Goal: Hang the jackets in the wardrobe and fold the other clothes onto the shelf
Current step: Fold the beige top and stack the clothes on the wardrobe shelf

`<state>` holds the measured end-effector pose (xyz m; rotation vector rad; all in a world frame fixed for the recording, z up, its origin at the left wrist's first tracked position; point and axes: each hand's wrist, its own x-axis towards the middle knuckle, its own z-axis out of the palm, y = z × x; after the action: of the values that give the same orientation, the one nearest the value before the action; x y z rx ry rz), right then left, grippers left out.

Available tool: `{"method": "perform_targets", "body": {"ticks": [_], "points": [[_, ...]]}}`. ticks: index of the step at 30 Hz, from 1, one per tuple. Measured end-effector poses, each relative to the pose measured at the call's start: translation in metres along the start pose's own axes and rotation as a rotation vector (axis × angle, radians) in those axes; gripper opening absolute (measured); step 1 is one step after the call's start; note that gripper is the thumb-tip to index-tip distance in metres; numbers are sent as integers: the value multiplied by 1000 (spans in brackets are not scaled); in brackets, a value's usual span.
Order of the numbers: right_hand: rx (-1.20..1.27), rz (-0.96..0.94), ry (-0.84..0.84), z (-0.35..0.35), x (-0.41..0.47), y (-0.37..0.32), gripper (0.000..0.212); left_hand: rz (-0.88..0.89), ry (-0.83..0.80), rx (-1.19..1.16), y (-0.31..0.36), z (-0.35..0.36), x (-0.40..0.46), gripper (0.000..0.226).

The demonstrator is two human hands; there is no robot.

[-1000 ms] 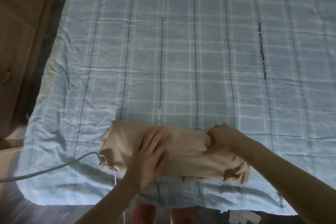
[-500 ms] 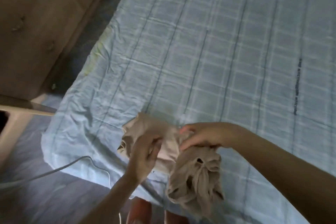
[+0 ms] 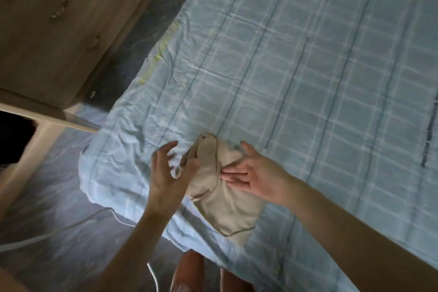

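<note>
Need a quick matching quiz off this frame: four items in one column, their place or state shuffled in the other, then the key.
Items
1. beige garment
2. left hand
3. white cable
4. wooden cabinet

Place or state
A. runs across the floor below the corner of the bed
B. stands beyond the dark gap at the bed's side, top left of view
C. folded, lying near the bed's edge
D. fingers spread, at the bundle's left side

Pairs: 1-C, 2-D, 3-A, 4-B
</note>
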<state>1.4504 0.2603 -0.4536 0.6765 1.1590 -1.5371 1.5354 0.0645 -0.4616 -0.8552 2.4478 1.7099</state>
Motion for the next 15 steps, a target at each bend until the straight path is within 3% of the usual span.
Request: {"method": "perform_targets", "body": {"ticks": [2, 3, 5, 7, 11, 15], "points": [[-73, -91, 10, 5, -2, 12, 77, 284, 148, 244, 6, 3, 4, 37], [-104, -140, 27, 7, -2, 17, 80, 420, 124, 308, 12, 7, 6, 31], [-197, -230, 27, 8, 1, 25, 83, 652, -70, 390, 29, 18, 11, 29], [-437, -369, 45, 9, 4, 34, 72, 809, -336, 531, 29, 35, 19, 36], [-984, -771, 456, -5, 6, 50, 47, 815, -553, 855, -6, 46, 43, 48], [-1197, -786, 481, -14, 6, 54, 48, 860, -664, 1028, -22, 38, 63, 52]]}}
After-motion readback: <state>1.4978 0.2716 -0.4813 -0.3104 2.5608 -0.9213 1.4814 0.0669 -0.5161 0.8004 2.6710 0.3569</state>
